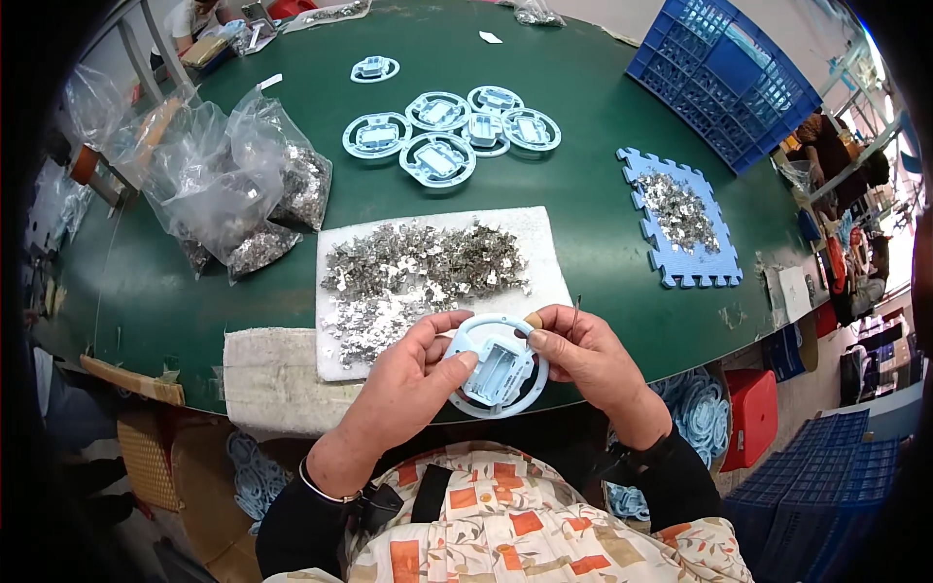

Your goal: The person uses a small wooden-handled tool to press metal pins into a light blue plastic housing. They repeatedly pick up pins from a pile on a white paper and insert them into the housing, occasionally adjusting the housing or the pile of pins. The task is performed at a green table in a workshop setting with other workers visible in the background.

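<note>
Round pale-blue plastic housing [497,367] with rectangular centre recess, held just above near edge of green table [603,214], directly in front of torso. Recess long axis running roughly toward and away from body, tilted slightly rightward at far end.

Left hand [413,374] clamped on housing: fingers along left rim, thumb pressed on left edge of recess. Right hand [581,352] closed on right upper rim, thumb and forefinger pinched together at rim top; thin metal pin [577,309] projecting upward from that hand. Both hands touching housing; neither nearer than the other.

Just beyond housing: white foam pad [544,233] carrying heap of small metal clips [418,272]. Beyond and left of housing: clear bags [233,185] of same clips. Far beyond housing: cluster of identical housings [452,136]. Beyond and right of housing: blue foam mat [680,267] with smaller clip pile; blue crate [729,68] past it.
</note>
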### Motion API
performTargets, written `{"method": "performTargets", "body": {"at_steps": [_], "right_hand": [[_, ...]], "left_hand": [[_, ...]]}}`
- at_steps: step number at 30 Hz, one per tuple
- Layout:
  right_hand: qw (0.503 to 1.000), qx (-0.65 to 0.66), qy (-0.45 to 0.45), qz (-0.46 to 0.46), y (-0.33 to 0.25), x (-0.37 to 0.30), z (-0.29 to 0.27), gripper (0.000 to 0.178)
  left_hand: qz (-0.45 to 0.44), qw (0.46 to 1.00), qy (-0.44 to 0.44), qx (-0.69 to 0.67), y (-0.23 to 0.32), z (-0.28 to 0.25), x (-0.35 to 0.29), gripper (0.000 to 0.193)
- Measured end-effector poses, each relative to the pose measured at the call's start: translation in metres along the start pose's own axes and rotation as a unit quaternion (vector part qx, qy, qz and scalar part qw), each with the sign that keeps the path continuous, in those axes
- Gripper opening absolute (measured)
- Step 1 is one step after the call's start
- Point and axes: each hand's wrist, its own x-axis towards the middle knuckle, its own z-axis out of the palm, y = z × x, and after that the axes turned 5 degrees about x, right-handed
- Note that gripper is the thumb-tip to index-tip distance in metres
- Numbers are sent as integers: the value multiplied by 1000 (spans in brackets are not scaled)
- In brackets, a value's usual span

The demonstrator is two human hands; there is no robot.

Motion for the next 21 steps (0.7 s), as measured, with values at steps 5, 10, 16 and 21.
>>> {"method": "performTargets", "body": {"at_steps": [5,10,16,21], "right_hand": [[1000,-7,-17,11,-5,-4,3,22],[999,-51,-3,-20,-4,-1,0,21],[990,-88,57,-93,-6,4,-5,23],[933,-285,88,-201,0,-7,-9,18]], "left_hand": [[-7,989,-30,144,7,1,12,42],[-1,969,-29,247,12,7,16,47],[-21,998,-56,12,-15,7,17,54],[-5,991,10,133,-34,12,24,52]]}}
